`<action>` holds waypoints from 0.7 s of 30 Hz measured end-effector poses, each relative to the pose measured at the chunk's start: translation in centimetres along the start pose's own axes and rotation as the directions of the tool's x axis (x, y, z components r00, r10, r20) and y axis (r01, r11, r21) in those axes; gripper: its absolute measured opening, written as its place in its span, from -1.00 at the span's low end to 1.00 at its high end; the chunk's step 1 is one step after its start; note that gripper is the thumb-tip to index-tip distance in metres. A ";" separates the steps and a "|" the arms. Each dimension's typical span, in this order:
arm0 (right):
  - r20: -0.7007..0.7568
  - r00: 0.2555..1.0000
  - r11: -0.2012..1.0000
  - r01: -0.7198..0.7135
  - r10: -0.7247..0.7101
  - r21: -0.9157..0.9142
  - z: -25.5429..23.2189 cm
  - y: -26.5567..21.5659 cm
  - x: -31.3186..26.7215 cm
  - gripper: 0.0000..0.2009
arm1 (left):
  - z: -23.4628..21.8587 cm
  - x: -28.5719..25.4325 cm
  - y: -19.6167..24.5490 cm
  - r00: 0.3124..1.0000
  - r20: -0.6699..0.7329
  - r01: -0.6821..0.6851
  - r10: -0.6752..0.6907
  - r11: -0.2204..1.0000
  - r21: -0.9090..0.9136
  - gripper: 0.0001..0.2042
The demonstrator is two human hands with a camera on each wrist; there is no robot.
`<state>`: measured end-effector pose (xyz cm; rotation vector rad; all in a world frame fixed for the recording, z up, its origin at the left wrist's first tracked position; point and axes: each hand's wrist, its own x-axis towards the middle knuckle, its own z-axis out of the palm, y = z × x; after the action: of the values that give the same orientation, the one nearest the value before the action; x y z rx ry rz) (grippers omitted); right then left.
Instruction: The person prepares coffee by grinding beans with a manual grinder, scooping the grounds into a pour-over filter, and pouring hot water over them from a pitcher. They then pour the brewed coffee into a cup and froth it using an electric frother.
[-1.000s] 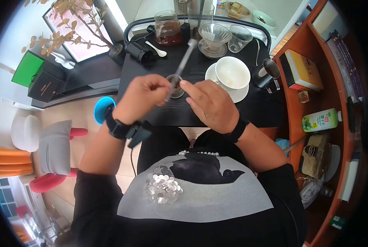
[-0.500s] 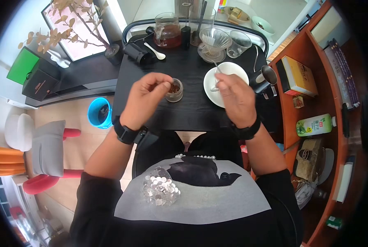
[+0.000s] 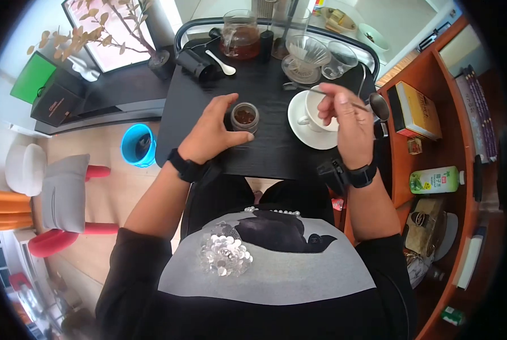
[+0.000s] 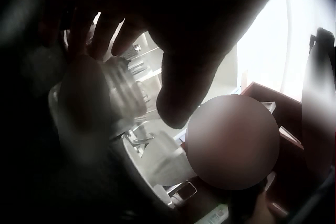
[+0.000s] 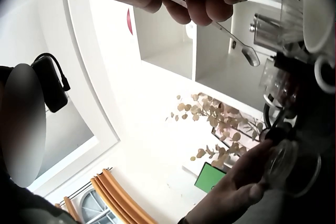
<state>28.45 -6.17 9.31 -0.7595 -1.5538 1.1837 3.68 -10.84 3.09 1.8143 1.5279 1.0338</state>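
My right hand (image 3: 349,119) pinches a thin-handled metal spoon (image 3: 310,88) above the white cup (image 3: 311,111) and its saucer (image 3: 300,137). The spoon's small bowl (image 5: 251,56) points away from the hand in the right wrist view. Beside a small glass jar (image 3: 256,123) of dark brown contents, my left hand (image 3: 209,133) is spread, its thumb at the near side and fingers at the left. The left wrist view is dark, with the thumb (image 4: 178,98) apart from the fingers and the jar (image 4: 126,92) blurred beyond.
Along the back of the black table (image 3: 208,153) stand a glass pot (image 3: 241,39) of reddish-brown liquid, a ribbed dripper (image 3: 307,52) and an empty glass (image 3: 339,59). A white spoon (image 3: 222,63) lies near a black cylinder (image 3: 195,64). At right are a metal pitcher (image 3: 379,106) and a shelf.
Both hands were together over the jar with the spoon; the right hand has since carried the spoon right, over the cup. The left hand's fingers have spread beside the jar.
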 end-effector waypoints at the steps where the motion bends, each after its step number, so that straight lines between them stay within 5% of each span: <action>1: 0.049 0.998 0.999 -0.029 0.028 0.015 0.6 0.3 -0.2 -0.69 | 0.5 0.0 -0.3 1.000 -0.001 0.005 -0.005 1.000 0.003 -0.28; 11: 0.259 0.942 0.904 0.291 -0.213 -0.315 4.3 2.5 -0.9 -0.86 | 2.0 -0.4 -1.1 0.986 -0.122 -0.106 0.113 0.992 0.062 -0.44; 13: 0.368 0.837 0.688 0.544 -0.406 -0.479 4.9 3.0 -1.1 -0.83 | 2.2 -0.6 -1.1 0.985 -0.130 -0.109 0.113 0.993 0.037 -0.45; 17: 0.432 0.813 0.620 0.578 -0.390 -0.530 5.6 3.9 -1.4 -0.77 | 2.6 -0.9 -1.0 0.974 -0.163 -0.156 0.160 0.987 0.039 -0.44; 21: 0.409 0.834 0.676 0.544 -0.370 -0.497 5.6 4.7 -1.6 -0.79 | 2.7 -1.1 -0.8 0.962 -0.158 -0.213 0.223 0.974 0.079 -0.43</action>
<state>23.28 -7.85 4.27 -0.5359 -2.2467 0.4041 5.43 -11.59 0.72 2.0181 1.4921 1.2840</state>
